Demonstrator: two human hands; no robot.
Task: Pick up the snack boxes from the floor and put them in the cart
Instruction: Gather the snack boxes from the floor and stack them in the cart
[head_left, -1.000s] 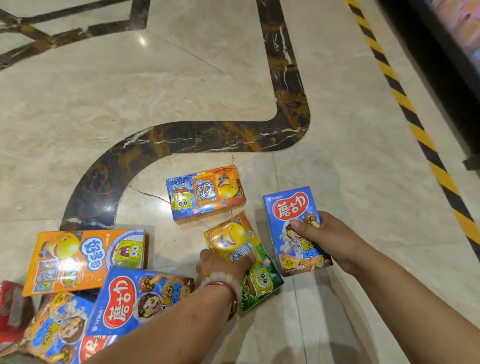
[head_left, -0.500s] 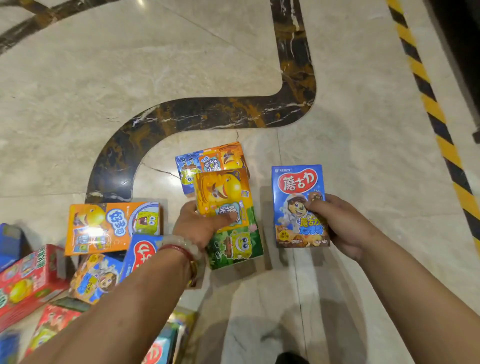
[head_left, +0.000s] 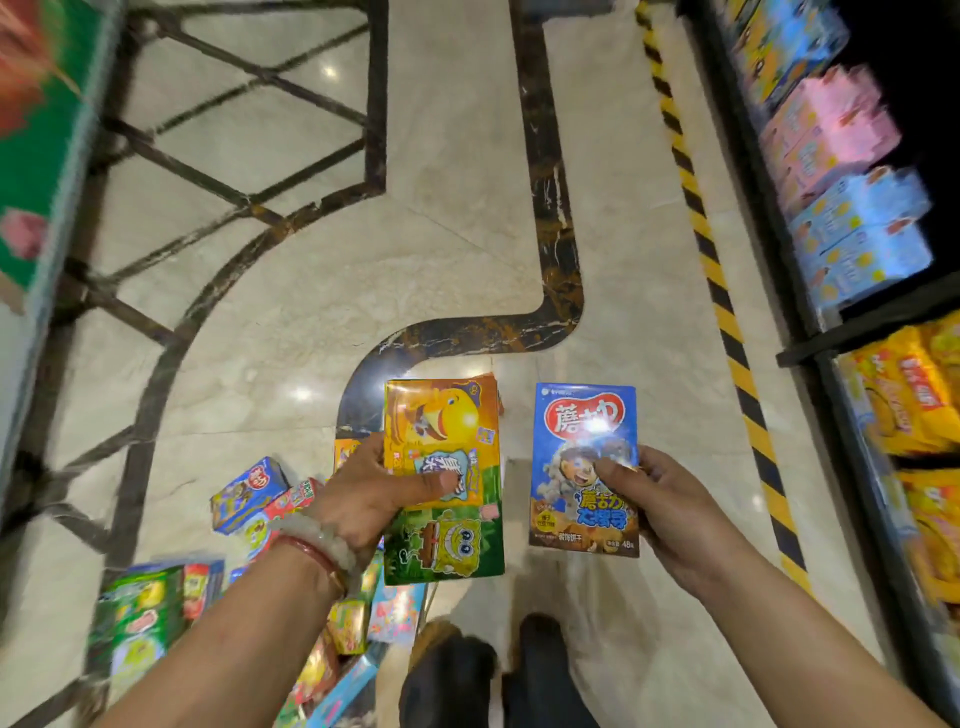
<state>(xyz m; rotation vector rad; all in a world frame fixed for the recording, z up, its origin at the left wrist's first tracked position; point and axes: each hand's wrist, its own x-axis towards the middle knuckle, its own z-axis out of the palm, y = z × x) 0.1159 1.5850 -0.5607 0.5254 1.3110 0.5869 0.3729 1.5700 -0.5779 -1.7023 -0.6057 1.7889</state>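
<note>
My left hand grips an orange and green snack box with a yellow fish and a cartoon sponge on it, thumb across its front. It is held upright above the floor. My right hand holds a blue snack box with a red label, thumb on its face, also lifted. Several more snack boxes lie in a heap on the marble floor at the lower left, partly hidden by my left forearm. No cart is plainly visible.
Store shelves with blue, pink and yellow packs line the right side behind a yellow-black floor stripe. A green display edge stands at the far left. My shoes are at the bottom centre on the marble floor.
Both hands have lifted their boxes off the floor and up toward the camera. The view has risen and tilted forward, so shelves and the left display have come into sight.
</note>
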